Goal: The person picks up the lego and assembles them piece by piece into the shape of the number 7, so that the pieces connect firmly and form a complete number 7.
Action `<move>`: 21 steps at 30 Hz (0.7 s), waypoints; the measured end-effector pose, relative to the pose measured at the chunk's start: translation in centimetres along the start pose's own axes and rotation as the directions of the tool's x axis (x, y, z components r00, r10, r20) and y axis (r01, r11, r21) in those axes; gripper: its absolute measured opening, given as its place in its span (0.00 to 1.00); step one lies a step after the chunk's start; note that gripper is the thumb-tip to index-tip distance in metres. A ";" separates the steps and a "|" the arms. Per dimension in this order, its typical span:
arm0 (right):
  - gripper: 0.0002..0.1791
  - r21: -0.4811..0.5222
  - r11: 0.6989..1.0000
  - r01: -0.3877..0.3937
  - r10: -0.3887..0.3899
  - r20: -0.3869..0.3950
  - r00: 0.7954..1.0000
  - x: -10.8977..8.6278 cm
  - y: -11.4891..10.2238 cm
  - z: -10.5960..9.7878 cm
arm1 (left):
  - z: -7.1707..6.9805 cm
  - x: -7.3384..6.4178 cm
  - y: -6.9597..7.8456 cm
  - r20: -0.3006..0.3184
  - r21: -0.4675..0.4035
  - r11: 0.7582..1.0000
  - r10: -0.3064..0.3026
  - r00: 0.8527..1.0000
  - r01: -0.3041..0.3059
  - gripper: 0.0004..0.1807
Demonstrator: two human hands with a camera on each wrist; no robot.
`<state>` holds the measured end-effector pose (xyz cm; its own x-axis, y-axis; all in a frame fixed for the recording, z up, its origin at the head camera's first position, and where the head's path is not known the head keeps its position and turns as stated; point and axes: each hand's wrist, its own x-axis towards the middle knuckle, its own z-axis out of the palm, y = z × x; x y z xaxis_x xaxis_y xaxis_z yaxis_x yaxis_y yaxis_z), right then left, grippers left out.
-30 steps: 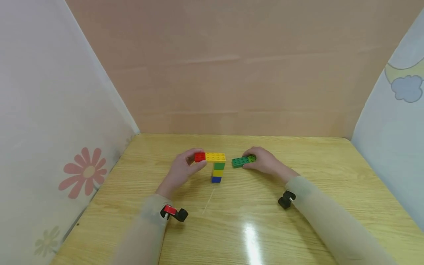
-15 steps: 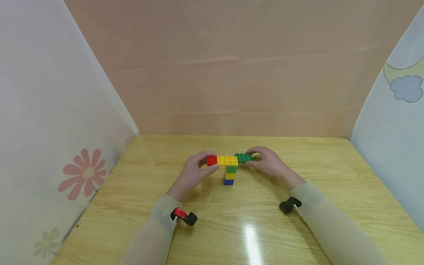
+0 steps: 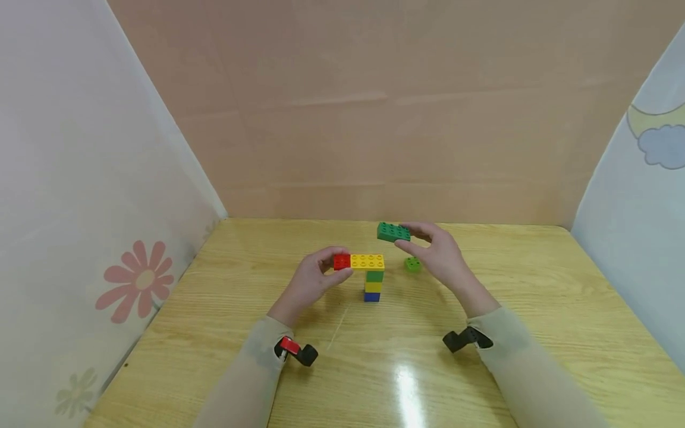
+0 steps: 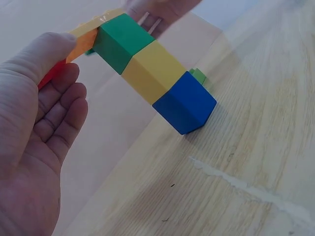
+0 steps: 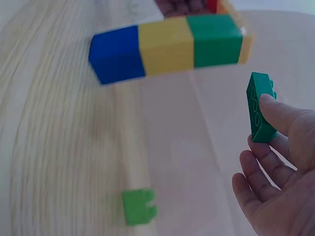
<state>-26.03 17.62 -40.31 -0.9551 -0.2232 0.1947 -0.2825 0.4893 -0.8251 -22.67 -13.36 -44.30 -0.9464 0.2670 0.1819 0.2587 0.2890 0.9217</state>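
In the head view my left hand pinches a red brick between thumb and fingers. That brick adjoins a long yellow brick, whose right end tops a column of a green brick, a yellow brick and, lowest, a blue brick close over the tabletop. My right hand pinches a dark green brick by its right end, studs up, raised behind the long yellow brick. On the table below sits a small light green brick.
The wooden table bears a pale scratch in front of the column. A brown backdrop rises behind it. White walls with printed flowers and a cloud flank the sides.
My left hand and the brick build moved right, then stayed. My right hand lifted the dark green brick up off the table, while the light green brick it was next to stayed behind.
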 end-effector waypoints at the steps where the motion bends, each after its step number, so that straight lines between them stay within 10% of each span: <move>1: 0.34 0.011 1.000 0.003 -0.003 -0.002 1.000 -0.2 -0.6 0.1 | 0.0 0.0 0.0 0.000 0.000 1.000 0.000 1.000 0.000 0.23; 21: 0.24 0.114 0.987 0.116 -0.122 0.042 0.992 -1.9 -5.0 3.5 | 0.1 -0.2 0.2 0.026 -0.062 0.997 0.043 0.999 -0.041 0.22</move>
<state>-22.47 12.64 -38.40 -0.9091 -0.3165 0.2711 -0.3795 0.3604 -0.8521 -22.41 -13.26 -44.15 -0.9290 0.3030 0.2124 0.2851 0.2203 0.9328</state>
